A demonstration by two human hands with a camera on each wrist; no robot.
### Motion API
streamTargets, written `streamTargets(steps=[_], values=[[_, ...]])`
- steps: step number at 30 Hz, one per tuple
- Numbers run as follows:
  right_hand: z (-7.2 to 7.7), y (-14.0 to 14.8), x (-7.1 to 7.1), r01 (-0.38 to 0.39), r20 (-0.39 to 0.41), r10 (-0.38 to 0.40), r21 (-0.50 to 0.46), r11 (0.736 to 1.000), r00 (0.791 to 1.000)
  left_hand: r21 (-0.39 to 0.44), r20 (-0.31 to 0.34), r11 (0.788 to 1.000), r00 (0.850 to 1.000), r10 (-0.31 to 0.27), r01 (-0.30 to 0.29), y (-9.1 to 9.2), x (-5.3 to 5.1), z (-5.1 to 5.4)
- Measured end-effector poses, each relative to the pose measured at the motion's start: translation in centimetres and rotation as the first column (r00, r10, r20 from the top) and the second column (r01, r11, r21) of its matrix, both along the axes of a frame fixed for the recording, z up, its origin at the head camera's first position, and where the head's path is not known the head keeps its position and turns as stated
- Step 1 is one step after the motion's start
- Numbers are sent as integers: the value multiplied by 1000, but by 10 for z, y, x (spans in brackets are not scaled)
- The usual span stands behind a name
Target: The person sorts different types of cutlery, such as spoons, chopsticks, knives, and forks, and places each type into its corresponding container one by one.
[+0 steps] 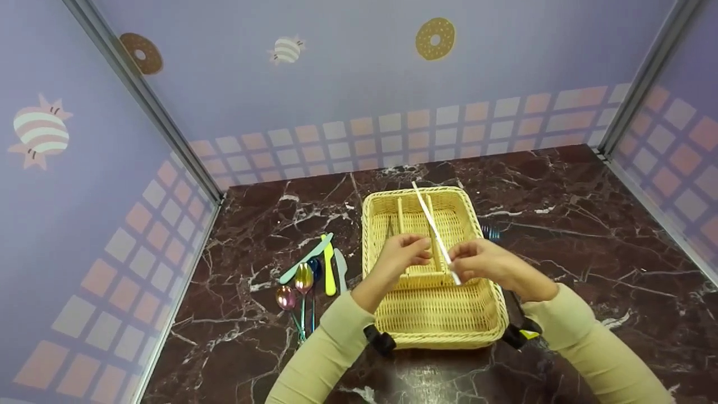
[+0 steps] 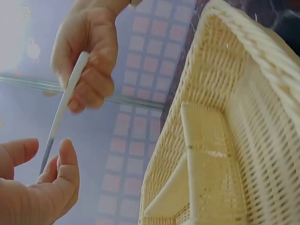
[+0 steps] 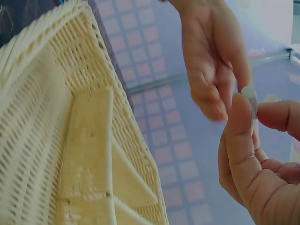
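Observation:
My right hand [image 1: 479, 261] pinches a slim white utensil [image 1: 431, 219] between thumb and fingers near its lower end. White at the held end, the utensil [image 2: 64, 103] turns grey toward the other end in the left wrist view; its kind cannot be made out. My left hand [image 1: 401, 255] hovers just left of it, fingers loosely bent and holding nothing. Both hands are above a yellow wicker basket [image 1: 437, 339] with dividers. Something slim and grey [image 1: 391, 225] lies in the basket's back left compartment, partly hidden by my left hand.
Left of the basket lie a teal knife [image 1: 305, 259], a yellow knife [image 1: 328, 269], a pale knife [image 1: 340, 266] and several spoons, including a gold spoon [image 1: 303, 279] and a pink spoon [image 1: 286, 298]. Blue fork tines [image 1: 491, 232] show right of the basket. Patterned walls [image 1: 359, 67] enclose the marbled tabletop [image 1: 224, 336].

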State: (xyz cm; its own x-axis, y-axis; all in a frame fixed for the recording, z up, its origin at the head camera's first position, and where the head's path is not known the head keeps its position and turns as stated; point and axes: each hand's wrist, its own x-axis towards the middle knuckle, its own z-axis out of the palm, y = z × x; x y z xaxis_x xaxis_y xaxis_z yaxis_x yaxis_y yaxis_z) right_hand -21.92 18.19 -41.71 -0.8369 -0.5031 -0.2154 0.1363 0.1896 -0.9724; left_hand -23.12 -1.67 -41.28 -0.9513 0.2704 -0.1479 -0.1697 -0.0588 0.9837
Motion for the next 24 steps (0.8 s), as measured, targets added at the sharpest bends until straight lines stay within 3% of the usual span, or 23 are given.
streamTargets(steps=[6,12,17,24], values=[[-3,-16,0,-40,42,40,-3,999,998,16,23,1000,1000,14,-15,3,0,-2],[-5,-22,2,-8,61,7,23,1000,998,6,50,1000,998,27,-27,2,0,-4],[-7,-22,2,33,58,-32,-13,999,998,-35,46,998,997,60,-58,1,-2,-1],[-6,-1,0,83,-6,-83,-79,993,996,-104,0,990,996,95,-94,-9,-21,3]])
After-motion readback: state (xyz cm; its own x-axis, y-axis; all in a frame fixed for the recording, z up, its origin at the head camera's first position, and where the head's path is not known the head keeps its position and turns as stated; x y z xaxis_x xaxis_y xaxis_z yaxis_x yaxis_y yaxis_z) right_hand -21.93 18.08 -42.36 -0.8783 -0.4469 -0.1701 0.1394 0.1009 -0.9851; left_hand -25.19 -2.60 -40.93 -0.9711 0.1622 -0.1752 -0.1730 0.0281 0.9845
